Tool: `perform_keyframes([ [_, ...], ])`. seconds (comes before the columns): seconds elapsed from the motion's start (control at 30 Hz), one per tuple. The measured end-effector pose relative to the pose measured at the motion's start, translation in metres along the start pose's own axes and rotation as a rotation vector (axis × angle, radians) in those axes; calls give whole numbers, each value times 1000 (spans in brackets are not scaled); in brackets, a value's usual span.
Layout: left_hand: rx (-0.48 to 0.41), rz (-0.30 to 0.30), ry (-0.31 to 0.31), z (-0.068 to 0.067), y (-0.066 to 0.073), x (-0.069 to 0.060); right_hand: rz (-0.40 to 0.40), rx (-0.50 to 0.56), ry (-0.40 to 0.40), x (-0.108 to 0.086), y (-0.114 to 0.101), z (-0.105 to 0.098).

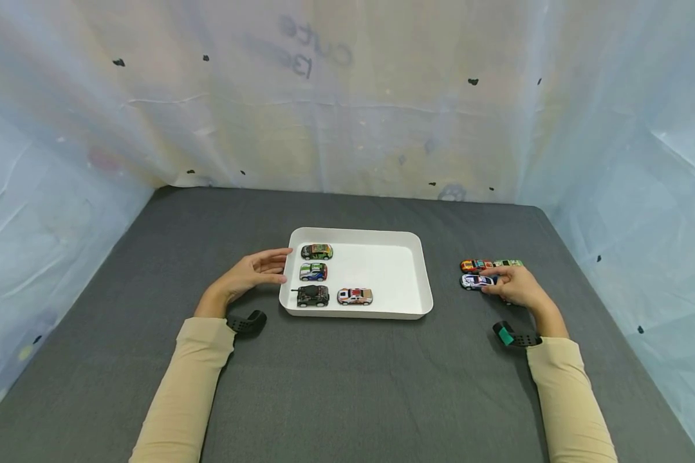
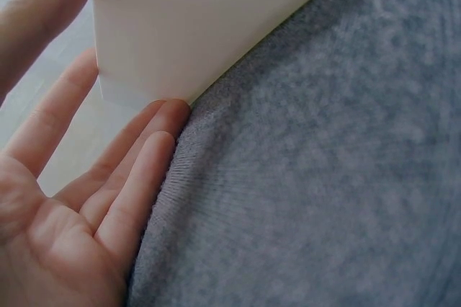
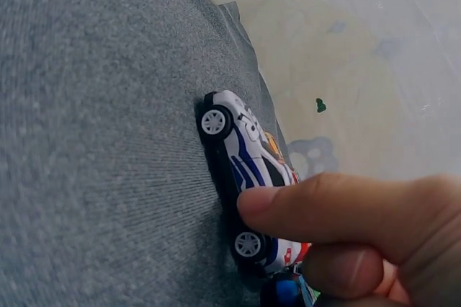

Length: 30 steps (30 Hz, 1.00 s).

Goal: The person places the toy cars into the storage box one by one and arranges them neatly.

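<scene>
At the left side of a white tray [image 1: 382,269], my left hand [image 1: 249,274] has its fingers fairly straight, the fingertips touching the rim; the left wrist view shows the same hand [image 2: 79,199] against the tray's wall [image 2: 151,26]. My right hand [image 1: 515,286] pinches a white toy car with blue stripes [image 1: 473,281] on the cloth right of the tray. Seen from the right wrist, the thumb [image 3: 288,210] presses the car's side [image 3: 248,156]; the far side is hidden. A red and orange toy car [image 1: 473,265] and a green one [image 1: 508,262] stand just behind.
Inside the tray stand a green and orange car [image 1: 316,251], a blue, white and green car [image 1: 313,272], a dark toy vehicle with a barrel [image 1: 312,296] and a white and red car [image 1: 354,296]. Grey cloth [image 1: 370,386] covers the table; plastic sheeting [image 1: 382,128] surrounds it.
</scene>
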State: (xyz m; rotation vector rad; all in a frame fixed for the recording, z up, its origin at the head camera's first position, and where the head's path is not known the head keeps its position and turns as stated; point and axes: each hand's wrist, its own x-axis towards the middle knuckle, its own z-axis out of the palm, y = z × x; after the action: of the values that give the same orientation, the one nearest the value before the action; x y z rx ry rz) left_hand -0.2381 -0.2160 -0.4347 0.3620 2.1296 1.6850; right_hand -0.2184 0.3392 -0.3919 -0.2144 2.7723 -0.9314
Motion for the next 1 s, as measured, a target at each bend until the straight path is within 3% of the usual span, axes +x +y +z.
perform_keyframes([
  [0.7, -4, 9, 7, -2, -2, 5, -28, -29, 40, 3, -1, -3],
  [1.0, -8, -15, -3, 1, -1, 8, -10, 31, 52, -1, -1, -3],
])
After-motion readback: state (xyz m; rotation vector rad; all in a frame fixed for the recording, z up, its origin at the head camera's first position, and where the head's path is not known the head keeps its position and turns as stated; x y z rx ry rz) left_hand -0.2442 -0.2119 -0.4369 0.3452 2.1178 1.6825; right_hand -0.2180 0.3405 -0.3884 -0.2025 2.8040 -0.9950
